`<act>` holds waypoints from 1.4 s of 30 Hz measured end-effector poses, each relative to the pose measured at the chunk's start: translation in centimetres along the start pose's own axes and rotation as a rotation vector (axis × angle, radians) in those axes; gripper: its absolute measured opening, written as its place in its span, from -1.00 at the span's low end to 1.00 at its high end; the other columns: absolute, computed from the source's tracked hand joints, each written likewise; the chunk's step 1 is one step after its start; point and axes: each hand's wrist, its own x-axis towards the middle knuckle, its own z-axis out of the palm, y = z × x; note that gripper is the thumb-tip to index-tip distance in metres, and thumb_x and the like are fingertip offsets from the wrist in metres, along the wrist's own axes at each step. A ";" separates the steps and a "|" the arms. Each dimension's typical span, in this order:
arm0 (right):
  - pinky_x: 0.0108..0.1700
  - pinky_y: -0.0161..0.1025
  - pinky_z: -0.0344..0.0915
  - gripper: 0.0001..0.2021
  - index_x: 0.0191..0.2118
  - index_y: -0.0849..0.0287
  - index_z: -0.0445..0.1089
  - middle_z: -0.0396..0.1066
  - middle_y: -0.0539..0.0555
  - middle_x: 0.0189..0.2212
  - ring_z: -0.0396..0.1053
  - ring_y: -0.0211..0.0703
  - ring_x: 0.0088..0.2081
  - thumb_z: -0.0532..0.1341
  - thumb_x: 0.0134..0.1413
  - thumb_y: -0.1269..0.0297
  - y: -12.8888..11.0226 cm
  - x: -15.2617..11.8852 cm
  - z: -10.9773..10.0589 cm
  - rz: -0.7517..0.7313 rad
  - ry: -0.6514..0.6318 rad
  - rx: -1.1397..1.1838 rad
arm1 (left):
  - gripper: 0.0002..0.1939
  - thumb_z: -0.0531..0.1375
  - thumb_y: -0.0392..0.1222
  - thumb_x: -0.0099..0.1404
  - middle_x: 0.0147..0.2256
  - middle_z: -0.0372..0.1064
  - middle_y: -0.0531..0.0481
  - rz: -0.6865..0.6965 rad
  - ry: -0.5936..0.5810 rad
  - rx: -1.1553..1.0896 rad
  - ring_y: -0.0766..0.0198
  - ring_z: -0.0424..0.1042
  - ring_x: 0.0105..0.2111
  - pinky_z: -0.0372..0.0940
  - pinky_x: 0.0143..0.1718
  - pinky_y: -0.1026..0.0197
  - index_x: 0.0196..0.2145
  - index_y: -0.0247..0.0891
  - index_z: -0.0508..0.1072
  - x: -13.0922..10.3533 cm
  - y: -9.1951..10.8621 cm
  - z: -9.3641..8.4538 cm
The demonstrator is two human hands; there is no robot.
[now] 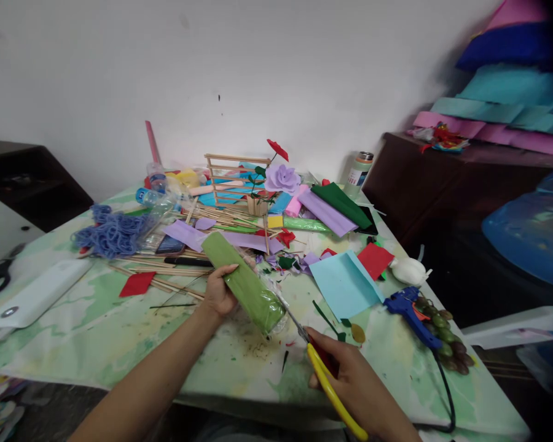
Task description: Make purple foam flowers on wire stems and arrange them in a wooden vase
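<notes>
My left hand (pixel 222 293) grips a folded pack of green crepe paper (pixel 246 285), its lower part in clear plastic wrap. The thumb lies over the top face of the pack. In my right hand (pixel 350 371) is a pair of scissors (pixel 325 380) with a yellow handle and a red inner part. The scissor blades reach up to the right edge of the plastic; whether they are cutting into it I cannot tell. Scraps of purple and green paper (pixel 288 263) lie just beyond the pack, and a light blue paper sheet (pixel 343 282) is to its right.
A blue glue gun (pixel 415 316) with its cord lies at the right, beside grapes (pixel 451 344) and a white bulb-like item (pixel 410 270). Purple cord (pixel 113 232), wooden sticks (pixel 230 215), a purple paper flower (pixel 282 178) and a bottle (pixel 359 172) stand or lie farther back. A white device (pixel 39 291) is left.
</notes>
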 end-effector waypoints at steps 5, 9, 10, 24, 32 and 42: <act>-0.28 -0.30 0.26 -0.38 0.16 0.09 0.24 0.45 0.01 -0.29 0.33 -0.12 -0.33 0.23 -0.13 0.27 0.3 0.0 0.2 0.032 0.038 -0.054 | -0.80 0.09 -0.35 -0.02 -0.47 0.49 -0.15 0.010 0.004 0.018 0.14 0.49 -0.49 0.44 -0.33 0.10 -0.40 -0.39 0.44 0.1 0.0 -0.2; -0.26 -0.29 0.26 -0.31 0.19 0.13 0.21 0.44 0.04 -0.28 0.33 -0.11 -0.31 0.26 -0.18 0.29 0.7 0.1 0.3 0.052 0.060 -0.089 | -0.81 0.09 -0.36 -0.02 -0.48 0.49 -0.15 0.022 0.026 0.038 0.16 0.48 -0.50 0.44 -0.36 0.12 -0.41 -0.40 0.45 0.1 0.0 -0.3; -0.26 -0.29 0.26 -0.31 0.19 0.12 0.20 0.44 0.05 -0.28 0.34 -0.11 -0.31 0.26 -0.18 0.29 0.8 0.1 0.3 0.052 0.058 -0.091 | -0.81 0.09 -0.37 -0.01 -0.49 0.49 -0.16 0.014 0.036 0.042 0.15 0.49 -0.51 0.44 -0.34 0.11 -0.42 -0.41 0.45 0.2 0.0 -0.2; -0.42 -0.39 0.17 -0.55 0.01 0.10 0.38 0.38 -0.07 -0.46 0.24 -0.24 -0.45 0.17 -0.09 0.31 -0.2 0.1 0.6 -0.027 0.013 0.052 | -0.81 0.08 -0.37 -0.01 -0.53 0.48 -0.13 -0.009 0.057 0.032 0.13 0.50 -0.49 0.43 -0.25 0.03 -0.42 -0.40 0.45 0.3 0.1 -0.1; -0.39 -0.38 0.21 -0.55 0.05 0.08 0.36 0.46 -0.04 -0.44 0.34 -0.20 -0.42 0.14 -0.03 0.30 -0.2 0.1 0.5 -0.049 0.023 -0.015 | -0.83 0.07 -0.37 -0.02 -0.58 0.45 -0.13 -0.027 0.072 -0.010 0.11 0.50 -0.49 0.43 -0.27 0.06 -0.46 -0.38 0.44 0.1 0.3 0.0; 0.01 -0.16 0.27 -0.40 0.17 0.12 0.24 0.34 0.17 0.04 0.34 0.06 0.00 0.16 -0.10 0.26 5.9 1.3 -2.9 0.102 0.334 -0.602 | -0.77 0.07 -0.38 0.00 -0.60 0.45 -0.11 0.039 0.147 -0.038 0.09 0.50 -0.50 0.42 -0.36 0.07 -0.39 -0.36 0.48 -0.2 1.4 -0.1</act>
